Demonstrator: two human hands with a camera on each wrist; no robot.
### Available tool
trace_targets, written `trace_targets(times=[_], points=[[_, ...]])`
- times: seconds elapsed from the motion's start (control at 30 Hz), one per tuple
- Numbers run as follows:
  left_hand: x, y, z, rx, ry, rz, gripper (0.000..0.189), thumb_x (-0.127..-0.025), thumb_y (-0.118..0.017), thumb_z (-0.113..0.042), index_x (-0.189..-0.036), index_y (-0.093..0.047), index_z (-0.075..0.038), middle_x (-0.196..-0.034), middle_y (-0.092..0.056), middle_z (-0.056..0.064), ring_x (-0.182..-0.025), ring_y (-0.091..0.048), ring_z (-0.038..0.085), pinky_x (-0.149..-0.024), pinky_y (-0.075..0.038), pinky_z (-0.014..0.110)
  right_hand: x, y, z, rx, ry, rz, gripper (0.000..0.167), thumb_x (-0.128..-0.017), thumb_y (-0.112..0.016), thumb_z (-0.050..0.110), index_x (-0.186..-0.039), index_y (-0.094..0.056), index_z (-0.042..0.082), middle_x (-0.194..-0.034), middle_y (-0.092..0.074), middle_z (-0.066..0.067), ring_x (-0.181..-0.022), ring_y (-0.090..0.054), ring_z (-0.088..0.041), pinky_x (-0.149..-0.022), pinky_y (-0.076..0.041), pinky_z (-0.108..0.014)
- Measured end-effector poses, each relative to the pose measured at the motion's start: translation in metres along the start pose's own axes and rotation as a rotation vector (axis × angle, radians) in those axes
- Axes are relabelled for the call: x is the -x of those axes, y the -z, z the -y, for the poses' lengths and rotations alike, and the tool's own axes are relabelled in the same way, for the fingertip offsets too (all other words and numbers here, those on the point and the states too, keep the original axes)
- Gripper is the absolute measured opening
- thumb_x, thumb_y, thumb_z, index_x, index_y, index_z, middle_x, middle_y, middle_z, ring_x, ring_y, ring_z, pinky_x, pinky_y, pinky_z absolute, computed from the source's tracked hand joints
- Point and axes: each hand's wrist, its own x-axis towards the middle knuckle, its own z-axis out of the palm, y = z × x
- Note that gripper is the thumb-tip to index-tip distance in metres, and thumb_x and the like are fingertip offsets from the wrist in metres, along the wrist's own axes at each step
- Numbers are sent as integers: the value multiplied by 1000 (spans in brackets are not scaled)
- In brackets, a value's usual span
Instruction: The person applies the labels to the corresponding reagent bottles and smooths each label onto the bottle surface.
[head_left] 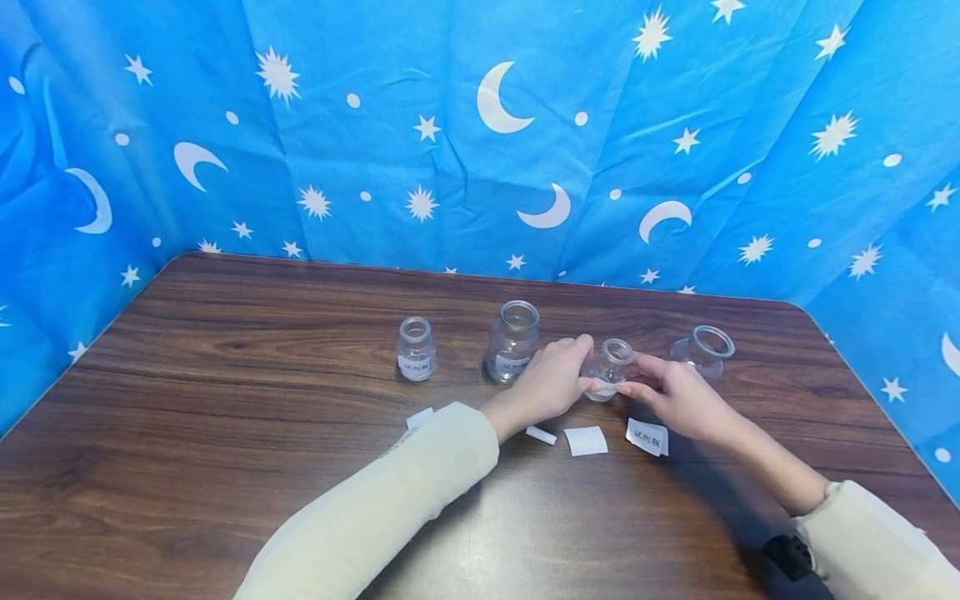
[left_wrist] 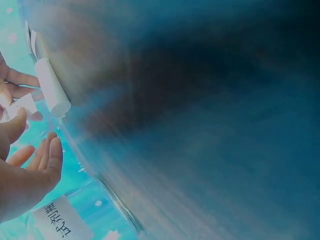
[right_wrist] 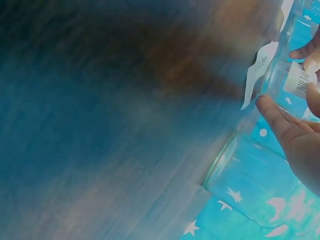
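A small clear glass jar (head_left: 617,354) stands on the table between both hands, with a printed white label (head_left: 604,387) on its front. My left hand (head_left: 553,375) holds the jar from its left side, thumb at the label's left end. From the other side my right hand (head_left: 684,396) grips it, thumb on the label's right end and fingers along the glass. In the right wrist view the label (right_wrist: 299,79) shows printed characters, close by the right hand (right_wrist: 300,142). The left wrist view catches the left thumb at the label (left_wrist: 26,106).
A labelled jar (head_left: 416,350) and a larger labelled jar (head_left: 514,337) stand to the left. An unlabelled wide-mouthed jar (head_left: 705,350) is at the right. Along the front lie a printed label (head_left: 647,437), a white slip (head_left: 586,441), a small white roll (head_left: 541,435) and another slip (head_left: 418,417).
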Motion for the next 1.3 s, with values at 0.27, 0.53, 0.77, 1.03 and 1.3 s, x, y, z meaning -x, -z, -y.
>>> trace_targets(times=[0.27, 0.53, 0.77, 1.03, 1.3], points=[[-2, 0, 2, 33, -8, 2, 29, -81, -69, -25, -97, -49, -12, -84, -59, -3, -70, -52, 9, -61, -41, 20, -3, 5, 0, -3, -29, 73, 31, -88, -60, 15, -114, -57, -3, -87, -67, -4, -74, -60, -13, -62, -49, -29], [-6, -4, 4, 22, 1, 5, 35, -78, -72, -25, -105, -53, -11, -96, -62, -1, -87, -58, 11, -74, -44, 21, -4, 4, -1, 6, -25, 45, 26, -87, -61, 15, -108, -60, -1, -83, -66, -2, -70, -58, -12, -59, -47, -26], [-8, -3, 5, -14, 2, 17, 39, -77, -72, -26, -110, -59, -12, -96, -62, -2, -92, -56, 13, -79, -43, 23, -4, 3, -1, -1, -32, 51, 29, -88, -61, 16, -110, -59, -1, -84, -67, -3, -70, -58, -14, -58, -47, -27], [-8, -2, 5, -3, -3, 15, 34, -76, -73, -25, -104, -60, -12, -86, -59, -4, -81, -54, 10, -69, -42, 21, -3, 4, 0, -18, -18, 37, 27, -88, -61, 16, -108, -60, -2, -87, -67, -6, -74, -62, -14, -60, -49, -27], [-7, 0, 2, 40, 45, 40, 34, -80, -69, -26, -110, -63, -12, -96, -66, -2, -86, -60, 10, -73, -44, 20, -3, 2, -2, 3, -22, 26, 23, -87, -62, 14, -105, -61, 0, -84, -66, -4, -70, -59, -13, -58, -48, -26]])
